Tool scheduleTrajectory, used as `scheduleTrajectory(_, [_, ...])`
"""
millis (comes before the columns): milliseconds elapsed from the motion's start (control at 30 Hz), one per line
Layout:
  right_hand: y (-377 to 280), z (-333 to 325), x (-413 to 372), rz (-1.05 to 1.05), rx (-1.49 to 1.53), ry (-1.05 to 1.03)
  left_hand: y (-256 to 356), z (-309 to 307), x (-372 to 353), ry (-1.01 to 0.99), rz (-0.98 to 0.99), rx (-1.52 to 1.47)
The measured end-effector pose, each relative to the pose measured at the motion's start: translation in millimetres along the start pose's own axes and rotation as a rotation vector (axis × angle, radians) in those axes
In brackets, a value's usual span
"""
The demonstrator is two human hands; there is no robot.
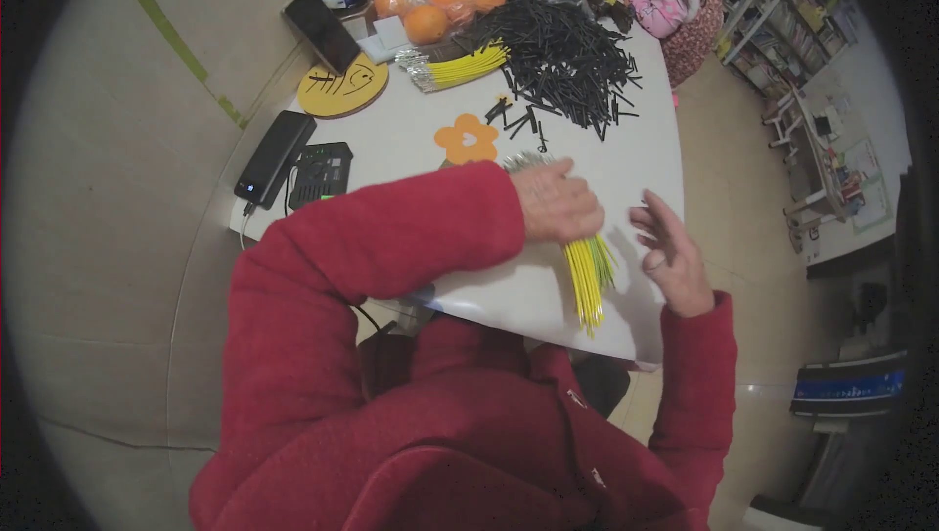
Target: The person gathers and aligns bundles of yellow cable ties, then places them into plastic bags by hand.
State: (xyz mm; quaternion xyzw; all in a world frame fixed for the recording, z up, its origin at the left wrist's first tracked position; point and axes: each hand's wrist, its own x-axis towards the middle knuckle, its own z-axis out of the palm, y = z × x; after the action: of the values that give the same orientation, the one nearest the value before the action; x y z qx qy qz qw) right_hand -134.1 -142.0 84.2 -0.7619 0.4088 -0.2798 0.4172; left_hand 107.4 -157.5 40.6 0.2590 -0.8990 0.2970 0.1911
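Observation:
My left hand (558, 200) is closed around a bundle of yellow wires (585, 287), low over the white table. Some greenish strands show along the bundle's right side, and thin silvery ends stick out above the hand. To the right of it, my right hand (675, 255) is raised with its fingers apart and holds nothing. Beyond both hands lies a big heap of short black tubes (577, 57), with a few loose ones nearer to me. An orange flower-shaped piece (467, 140) lies left of the bundle's silvery ends.
Another yellow wire bundle (455, 68) lies beside the heap, near bagged oranges (425, 22). At the left are a phone (321, 30), a round yellow board (342, 86), a black power bank (274, 159) and a black device (321, 174). A person in pink (665, 5) sits at the far end.

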Motion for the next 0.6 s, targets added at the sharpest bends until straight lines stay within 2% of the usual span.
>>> scheduleTrajectory(67, [5, 16, 5, 0.066, 0.11, -0.198, 19, -5, 13, 0.072, 0.026, -0.09])
scheduleTrajectory(167, [-7, 54, -4, 0.22, 0.252, -0.251, 18, -15, 27, 0.041, 0.008, -0.043])
scheduleTrajectory(267, [-21, 74, -4, 0.371, 0.229, -0.065, 17, -6, 29, 0.17, 0.018, -0.033])
scheduleTrajectory(300, [-23, 75, -3, 0.392, 0.225, -0.045, 16, -3, 29, 0.151, 0.018, -0.025])
scheduleTrajectory(400, [-27, 77, -1, 0.496, 0.222, 0.029, 16, -4, 30, 0.008, -0.023, 0.006])
scheduleTrajectory(467, [-26, 76, 2, 0.532, 0.277, 0.042, 17, -18, 33, -0.242, -0.167, 0.044])
scheduleTrajectory(567, [-20, 64, 10, 0.519, 0.303, 0.161, 9, -37, 30, -0.113, -0.343, 0.087])
scheduleTrajectory(600, [-12, 57, 14, 0.49, 0.251, 0.192, 11, -33, 25, -0.028, -0.441, -0.028])
